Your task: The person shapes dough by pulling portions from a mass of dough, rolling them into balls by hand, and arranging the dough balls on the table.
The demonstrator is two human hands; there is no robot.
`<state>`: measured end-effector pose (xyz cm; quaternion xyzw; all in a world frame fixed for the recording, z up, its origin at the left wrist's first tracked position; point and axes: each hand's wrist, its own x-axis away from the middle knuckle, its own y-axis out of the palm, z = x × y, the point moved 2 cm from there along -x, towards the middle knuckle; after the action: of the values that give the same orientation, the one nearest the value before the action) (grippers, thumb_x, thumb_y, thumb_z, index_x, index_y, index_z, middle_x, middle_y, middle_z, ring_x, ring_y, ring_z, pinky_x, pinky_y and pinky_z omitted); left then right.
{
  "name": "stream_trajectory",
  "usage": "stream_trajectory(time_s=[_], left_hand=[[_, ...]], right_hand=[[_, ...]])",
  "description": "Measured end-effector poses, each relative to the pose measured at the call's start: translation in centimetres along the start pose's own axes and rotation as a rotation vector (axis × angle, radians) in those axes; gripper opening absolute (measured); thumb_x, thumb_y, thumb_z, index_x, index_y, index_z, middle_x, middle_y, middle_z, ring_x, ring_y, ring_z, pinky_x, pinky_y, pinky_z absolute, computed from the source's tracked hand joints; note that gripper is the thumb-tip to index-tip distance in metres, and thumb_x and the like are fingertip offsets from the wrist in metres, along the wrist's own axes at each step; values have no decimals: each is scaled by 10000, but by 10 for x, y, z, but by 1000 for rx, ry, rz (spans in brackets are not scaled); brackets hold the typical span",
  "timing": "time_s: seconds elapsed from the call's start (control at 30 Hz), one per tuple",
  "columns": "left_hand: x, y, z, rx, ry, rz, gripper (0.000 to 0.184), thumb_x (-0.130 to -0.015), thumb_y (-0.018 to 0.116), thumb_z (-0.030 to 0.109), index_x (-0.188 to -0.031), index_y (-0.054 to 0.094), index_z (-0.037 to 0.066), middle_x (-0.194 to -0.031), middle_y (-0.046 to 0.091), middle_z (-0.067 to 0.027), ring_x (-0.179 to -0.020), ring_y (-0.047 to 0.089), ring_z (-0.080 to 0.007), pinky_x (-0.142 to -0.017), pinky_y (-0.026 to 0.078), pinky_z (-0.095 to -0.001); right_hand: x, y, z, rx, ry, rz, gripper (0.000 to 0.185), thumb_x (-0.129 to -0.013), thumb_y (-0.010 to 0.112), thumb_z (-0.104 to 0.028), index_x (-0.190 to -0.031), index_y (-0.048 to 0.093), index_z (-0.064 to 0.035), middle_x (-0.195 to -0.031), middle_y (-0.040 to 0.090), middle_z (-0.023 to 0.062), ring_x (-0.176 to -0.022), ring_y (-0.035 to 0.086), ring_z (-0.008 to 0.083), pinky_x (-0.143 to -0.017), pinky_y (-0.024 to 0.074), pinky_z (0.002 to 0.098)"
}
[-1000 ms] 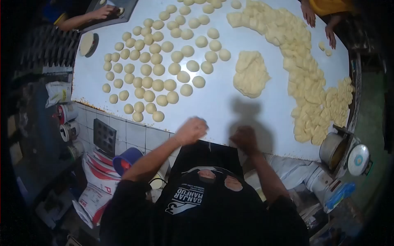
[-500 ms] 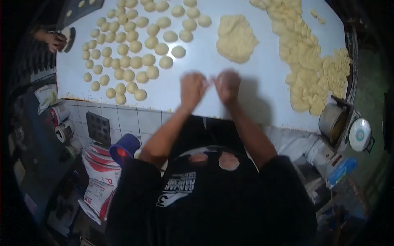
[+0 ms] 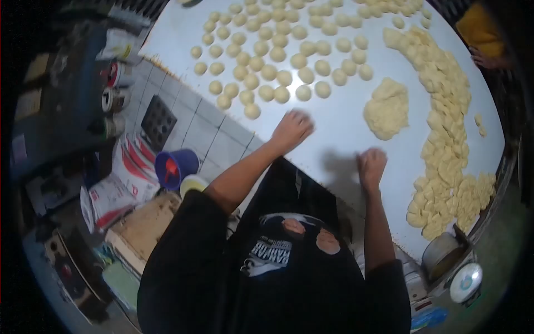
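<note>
My left hand (image 3: 293, 131) is over the table near its front edge, palm down, its fingers loosely apart and blurred; I see nothing in it. Just below it to the right, my right hand (image 3: 371, 167) is curled closed, and whatever it may hold is hidden. Between and beyond the hands, a large flattened lump of dough (image 3: 386, 108) lies on the white table (image 3: 339, 125). Many round pale dough balls (image 3: 252, 111) are spread over the left and far part of the table, the nearest close to my left hand.
A long heap of cut dough pieces (image 3: 445, 128) runs along the right side. Another person's orange sleeve (image 3: 481, 28) shows at the far right. Below the table edge stand a purple bucket (image 3: 189, 161), flour sacks (image 3: 111, 197), a muffin-type pan (image 3: 158, 122) and a pot (image 3: 442, 253).
My hands, close together before, have moved apart, the right one nearer the table edge. The view has turned, so the table appears tilted. Another person's hand at far left has left view.
</note>
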<state>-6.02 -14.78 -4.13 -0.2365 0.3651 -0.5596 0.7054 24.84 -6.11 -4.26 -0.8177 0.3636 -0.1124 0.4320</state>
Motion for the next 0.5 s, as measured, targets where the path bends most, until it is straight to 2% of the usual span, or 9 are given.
stream_trajectory(time_s=[0.07, 0.1, 0.17, 0.2, 0.27, 0.37, 0.43, 0.47, 0.5], left_hand=[[-13, 25, 6, -146, -184, 170, 226, -895, 735, 289, -991, 685, 91, -1087, 644, -121, -1024, 592, -360, -920, 463, -496], [-5, 31, 17, -64, -228, 31, 209, -880, 730, 236, -1035, 694, 100, -1107, 655, -114, -1076, 606, -346, -949, 477, -494], [33, 21, 32, -69, 112, 155, 212, -868, 714, 175, -1064, 696, 95, -1123, 663, -102, -1152, 613, -319, -983, 492, -472], [47, 5, 22, -17, 133, 108, 251, -874, 720, 155, -1114, 694, 88, -1143, 662, -95, -1175, 611, -321, -1012, 489, -464], [62, -28, 3, 58, 116, 8, 295, -880, 709, 113, -1172, 685, 76, -1162, 660, -91, -1164, 623, -320, -1009, 505, -449], [39, -41, -1, 112, 65, -12, 286, -867, 684, 70, -1153, 685, 65, -1121, 660, -97, -1058, 649, -316, -912, 543, -432], [28, -38, 0, 200, 20, 232, 277, -868, 683, 103, -1142, 683, 62, -1094, 660, -89, -1025, 650, -297, -888, 537, -417], [31, -36, 1, -63, 227, 89, 250, -887, 670, 168, -1107, 675, 49, -1005, 635, -63, -993, 635, -252, -892, 518, -394], [31, -37, 6, -1, 244, 169, 288, -885, 683, 249, -1104, 696, 63, -1041, 655, -60, -1016, 634, -244, -884, 515, -413]], right_hand=[[-44, 3, -26, 159, 285, 237, 200, -1027, 678, -225, -955, 613, -50, -989, 610, 161, -988, 558, 382, -904, 424, 546], [-25, 18, -25, 254, 386, 73, 198, -1041, 636, -206, -1021, 612, -11, -1043, 611, 214, -1049, 562, 407, -979, 414, 546], [27, 31, -28, 158, 98, 110, 321, -1013, 652, -156, -1274, 608, 27, -1382, 599, 274, -1323, 527, 481, -1164, 373, 595], [44, 17, -29, 153, 78, 28, 456, -970, 691, -119, -1387, 561, 12, -1452, 569, 279, -1369, 500, 511, -1175, 377, 603], [28, -11, -41, 174, 302, -117, 534, -956, 696, -99, -1456, 529, -10, -1441, 569, 290, -1342, 533, 481, -1125, 440, 549], [-108, -26, -103, 283, 521, -603, 564, -979, 704, -159, -1495, 525, -18, -1362, 635, 280, -1272, 599, 454, -1058, 495, 513], [-198, -2, -179, 145, 108, -461, 587, -990, 715, -205, -1515, 522, -28, -1304, 679, 256, -1223, 632, 462, -1031, 516, 512], [-239, 21, -218, 36, -10, -343, 570, -983, 745, -227, -1483, 557, -28, -1290, 683, 247, -1211, 634, 465, -1020, 519, 513], [-274, 50, -253, -159, -128, -207, 502, -970, 769, -232, -1397, 608, -24, -1262, 679, 237, -1187, 639, 447, -1013, 516, 508]])
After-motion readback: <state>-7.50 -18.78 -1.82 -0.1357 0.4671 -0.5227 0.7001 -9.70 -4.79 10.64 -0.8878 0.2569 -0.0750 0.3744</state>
